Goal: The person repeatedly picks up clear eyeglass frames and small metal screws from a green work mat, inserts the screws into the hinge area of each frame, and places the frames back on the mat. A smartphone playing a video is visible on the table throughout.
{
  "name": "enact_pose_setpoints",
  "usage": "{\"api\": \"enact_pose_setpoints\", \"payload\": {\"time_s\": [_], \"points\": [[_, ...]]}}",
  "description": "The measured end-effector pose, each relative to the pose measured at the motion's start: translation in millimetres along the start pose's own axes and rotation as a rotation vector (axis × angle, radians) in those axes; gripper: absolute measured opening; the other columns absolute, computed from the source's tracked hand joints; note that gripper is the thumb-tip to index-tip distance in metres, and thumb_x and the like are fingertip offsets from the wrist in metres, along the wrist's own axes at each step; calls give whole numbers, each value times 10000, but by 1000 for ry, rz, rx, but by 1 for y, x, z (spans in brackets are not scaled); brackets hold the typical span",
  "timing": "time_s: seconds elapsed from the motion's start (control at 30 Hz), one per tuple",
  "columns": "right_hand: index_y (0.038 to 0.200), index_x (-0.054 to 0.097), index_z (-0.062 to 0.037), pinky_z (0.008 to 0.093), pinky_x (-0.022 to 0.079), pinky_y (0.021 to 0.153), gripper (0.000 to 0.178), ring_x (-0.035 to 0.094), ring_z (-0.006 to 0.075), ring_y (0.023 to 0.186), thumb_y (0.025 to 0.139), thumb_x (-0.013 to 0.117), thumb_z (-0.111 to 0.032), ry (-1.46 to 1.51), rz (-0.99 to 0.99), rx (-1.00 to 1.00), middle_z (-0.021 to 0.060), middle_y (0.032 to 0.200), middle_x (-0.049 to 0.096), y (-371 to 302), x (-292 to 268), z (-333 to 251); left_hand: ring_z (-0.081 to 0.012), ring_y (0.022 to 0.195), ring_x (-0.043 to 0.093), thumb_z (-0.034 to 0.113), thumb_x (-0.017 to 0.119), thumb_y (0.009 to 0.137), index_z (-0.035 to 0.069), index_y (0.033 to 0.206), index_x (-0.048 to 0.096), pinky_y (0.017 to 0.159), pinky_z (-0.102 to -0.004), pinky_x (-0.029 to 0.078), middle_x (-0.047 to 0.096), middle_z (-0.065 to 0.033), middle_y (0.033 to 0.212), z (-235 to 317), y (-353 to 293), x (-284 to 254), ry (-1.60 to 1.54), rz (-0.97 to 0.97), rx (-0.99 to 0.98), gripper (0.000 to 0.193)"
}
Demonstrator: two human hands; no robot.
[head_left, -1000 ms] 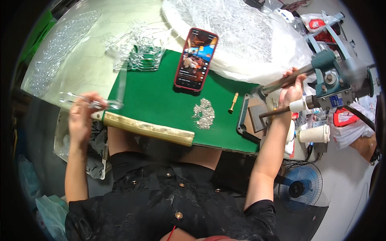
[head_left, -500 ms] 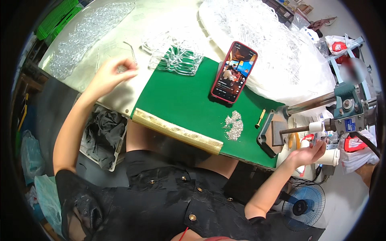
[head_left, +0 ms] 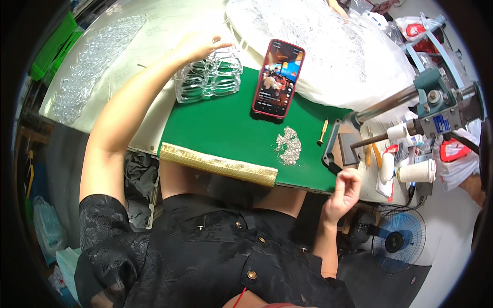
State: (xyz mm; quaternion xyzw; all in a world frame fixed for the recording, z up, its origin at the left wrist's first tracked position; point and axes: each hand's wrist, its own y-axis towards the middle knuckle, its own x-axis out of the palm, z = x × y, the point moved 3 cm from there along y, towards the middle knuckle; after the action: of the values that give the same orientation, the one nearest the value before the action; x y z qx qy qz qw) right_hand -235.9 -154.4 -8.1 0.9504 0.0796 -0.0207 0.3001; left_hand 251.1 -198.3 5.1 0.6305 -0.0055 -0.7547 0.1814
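A stack of clear plastic eyeglass frames (head_left: 208,81) lies at the far left of the green mat (head_left: 221,126). At its far edge is my left hand (head_left: 208,46), fingers closed in a pinch. Glare hides what they grip. My right hand (head_left: 343,195) hovers by the mat's near right edge, just in front of the bench press base (head_left: 334,151). Its fingers are curled together, and anything inside them is hidden. Between my hands, a pile of tiny silvery metal parts (head_left: 289,148) lies on the mat, with a small brass screwdriver (head_left: 323,132) to its right.
A phone (head_left: 278,78) in a red case shows a video. More clear frames fill a white bag (head_left: 318,51) and a heap (head_left: 92,66) at far left. Gold trim (head_left: 218,165) edges the mat. A white cup (head_left: 417,171) and a fan (head_left: 395,241) are at right.
My left hand has moved right and away from me, over to the eyeglass frames. My right hand has come left and nearer from beside the press, its fingers curling in.
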Motion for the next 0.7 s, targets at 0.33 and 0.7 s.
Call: {"api": "enact_pose_setpoints", "payload": {"time_s": [0.33,0.7], "points": [[1000,639,-41,274,420,629,204,546,183,759,801,634,3,-288,-486,26,79,861,563,0,52,-11,-231,928,645,538,499,911,114,929,669,837,-382,495,684,-114,987,14,30,-45,-366,-33,-114,458],[1209,624,-147,389,374,839,508,505,253,1023,778,630,-416,-862,-732,-375,64,1105,553,-15,22,-1,-214,729,646,414,599,911,75,910,622,562,-305,533,636,-149,978,35,-59,-126,-1679,793,-235,340]]}}
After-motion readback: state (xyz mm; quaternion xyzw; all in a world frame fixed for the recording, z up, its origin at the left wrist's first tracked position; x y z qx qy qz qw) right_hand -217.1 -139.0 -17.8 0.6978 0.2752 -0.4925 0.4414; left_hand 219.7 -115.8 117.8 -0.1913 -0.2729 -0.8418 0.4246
